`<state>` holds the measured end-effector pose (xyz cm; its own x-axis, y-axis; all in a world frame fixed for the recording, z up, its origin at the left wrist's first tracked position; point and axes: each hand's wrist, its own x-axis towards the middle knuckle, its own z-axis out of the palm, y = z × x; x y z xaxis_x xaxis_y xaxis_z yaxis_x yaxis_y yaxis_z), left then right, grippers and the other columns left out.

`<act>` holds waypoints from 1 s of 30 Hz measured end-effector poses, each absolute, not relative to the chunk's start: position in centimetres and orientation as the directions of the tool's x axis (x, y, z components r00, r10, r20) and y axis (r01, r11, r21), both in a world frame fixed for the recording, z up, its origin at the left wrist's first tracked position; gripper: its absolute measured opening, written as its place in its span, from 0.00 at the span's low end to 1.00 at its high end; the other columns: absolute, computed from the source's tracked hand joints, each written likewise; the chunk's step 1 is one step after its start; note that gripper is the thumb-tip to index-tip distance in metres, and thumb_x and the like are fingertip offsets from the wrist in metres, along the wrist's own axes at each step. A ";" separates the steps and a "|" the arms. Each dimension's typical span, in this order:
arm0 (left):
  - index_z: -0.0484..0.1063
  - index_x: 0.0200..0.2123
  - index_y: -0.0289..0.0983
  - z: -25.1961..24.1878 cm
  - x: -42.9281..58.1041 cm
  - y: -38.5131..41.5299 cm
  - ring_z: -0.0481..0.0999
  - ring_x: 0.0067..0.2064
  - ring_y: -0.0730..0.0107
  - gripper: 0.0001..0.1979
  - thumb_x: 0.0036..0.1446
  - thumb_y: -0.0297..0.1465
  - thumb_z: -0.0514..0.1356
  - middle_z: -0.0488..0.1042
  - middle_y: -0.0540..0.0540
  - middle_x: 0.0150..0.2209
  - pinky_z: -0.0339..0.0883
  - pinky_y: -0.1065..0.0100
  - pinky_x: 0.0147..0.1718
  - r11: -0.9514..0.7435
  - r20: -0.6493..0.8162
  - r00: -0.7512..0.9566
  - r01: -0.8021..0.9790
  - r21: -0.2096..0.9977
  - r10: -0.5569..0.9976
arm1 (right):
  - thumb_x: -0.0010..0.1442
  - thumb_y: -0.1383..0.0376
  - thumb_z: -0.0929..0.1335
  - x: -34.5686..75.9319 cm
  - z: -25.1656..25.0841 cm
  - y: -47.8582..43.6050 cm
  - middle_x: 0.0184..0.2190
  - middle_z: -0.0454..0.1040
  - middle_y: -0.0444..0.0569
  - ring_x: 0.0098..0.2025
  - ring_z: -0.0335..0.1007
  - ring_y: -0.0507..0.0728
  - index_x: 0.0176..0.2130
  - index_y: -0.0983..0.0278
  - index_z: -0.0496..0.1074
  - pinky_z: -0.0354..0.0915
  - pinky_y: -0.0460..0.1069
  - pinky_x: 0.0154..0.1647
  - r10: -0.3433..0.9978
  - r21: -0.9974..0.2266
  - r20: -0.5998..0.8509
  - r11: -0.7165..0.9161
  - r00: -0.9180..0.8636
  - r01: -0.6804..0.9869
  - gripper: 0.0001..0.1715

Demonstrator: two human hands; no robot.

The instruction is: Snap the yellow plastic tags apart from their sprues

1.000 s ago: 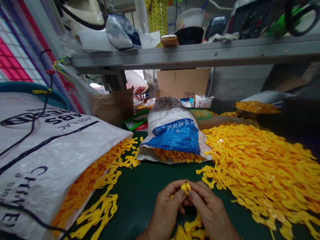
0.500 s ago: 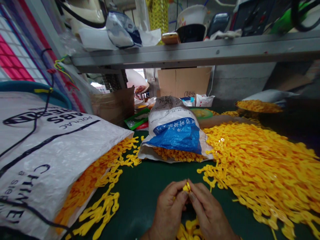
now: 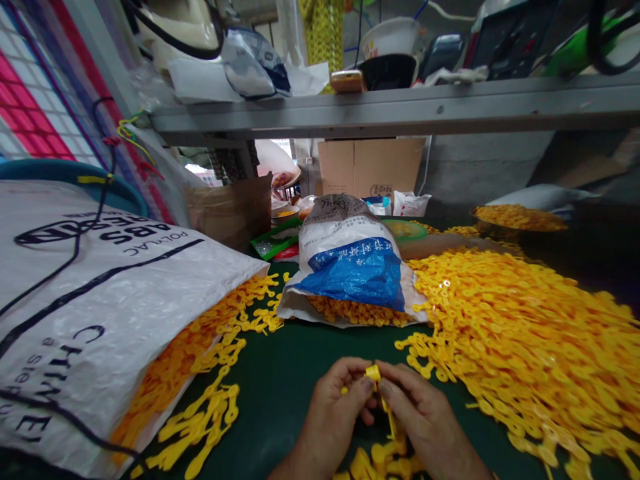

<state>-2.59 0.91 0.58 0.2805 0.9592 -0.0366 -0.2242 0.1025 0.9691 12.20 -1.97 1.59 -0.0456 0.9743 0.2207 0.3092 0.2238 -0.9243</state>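
My left hand [image 3: 333,417] and my right hand [image 3: 423,420] meet low in the view, their fingertips pinching a small yellow plastic piece [image 3: 373,373]. A yellow plastic strip [image 3: 388,413] hangs down from that grip between my hands. Below them lies a small cluster of yellow plastic links [image 3: 380,463] on the dark green table [image 3: 280,393]. A large heap of yellow plastic links [image 3: 515,347] spreads to the right of my right hand. Orange-yellow chains [image 3: 200,393] spill from a white woven sack [image 3: 100,300] to the left of my left hand.
A white and blue plastic sack [image 3: 350,267] lies ahead, with yellow pieces at its mouth. A grey metal shelf [image 3: 400,110] crosses above, holding a bowl and a phone. Cardboard boxes [image 3: 370,167] stand behind. Further yellow pieces lie at the far right [image 3: 520,217].
The yellow strip now hangs visibly lower from my fingers between my hands. My hands have shifted slightly, and the whole view has moved a little.
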 end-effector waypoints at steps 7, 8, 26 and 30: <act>0.77 0.37 0.33 0.7 -2.6 0.9 0.70 0.25 0.73 0.15 0.49 0.38 0.65 0.74 0.47 0.27 0.65 0.73 0.24 0.172 -0.107 0.292 -0.205 0.964 0.950 | 0.63 0.60 0.65 12.5 0.6 -1.9 0.31 0.75 0.45 0.35 0.74 0.55 0.43 0.58 0.77 0.69 0.45 0.38 0.967 -0.905 0.255 0.244 -0.015 0.350 0.12; 0.78 0.37 0.33 0.7 -2.6 0.8 0.69 0.25 0.74 0.15 0.50 0.37 0.65 0.74 0.47 0.26 0.64 0.73 0.25 0.156 -0.096 0.287 -0.192 0.969 0.953 | 0.63 0.60 0.65 12.4 0.5 -2.0 0.31 0.75 0.45 0.35 0.73 0.55 0.44 0.58 0.77 0.69 0.45 0.37 0.958 -0.891 0.287 0.274 -0.018 0.362 0.13; 0.74 0.46 0.34 -0.5 -2.6 1.5 0.69 0.19 0.80 0.18 0.56 0.38 0.61 0.77 0.44 0.33 0.59 0.76 0.19 0.219 -0.098 0.403 -0.265 0.939 0.910 | 0.60 0.64 0.66 13.1 0.5 -1.7 0.35 0.74 0.46 0.37 0.72 0.56 0.45 0.59 0.69 0.67 0.49 0.39 0.933 -0.756 0.353 0.328 -0.070 0.566 0.11; 0.74 0.43 0.34 -1.0 -2.8 1.6 0.68 0.22 0.79 0.15 0.52 0.35 0.64 0.76 0.44 0.32 0.54 0.78 0.16 0.324 -0.126 0.442 -0.408 0.854 0.888 | 0.59 0.65 0.67 13.1 1.1 -1.8 0.33 0.73 0.45 0.36 0.70 0.56 0.43 0.59 0.70 0.65 0.50 0.38 0.927 -0.717 0.359 0.347 -0.107 0.605 0.10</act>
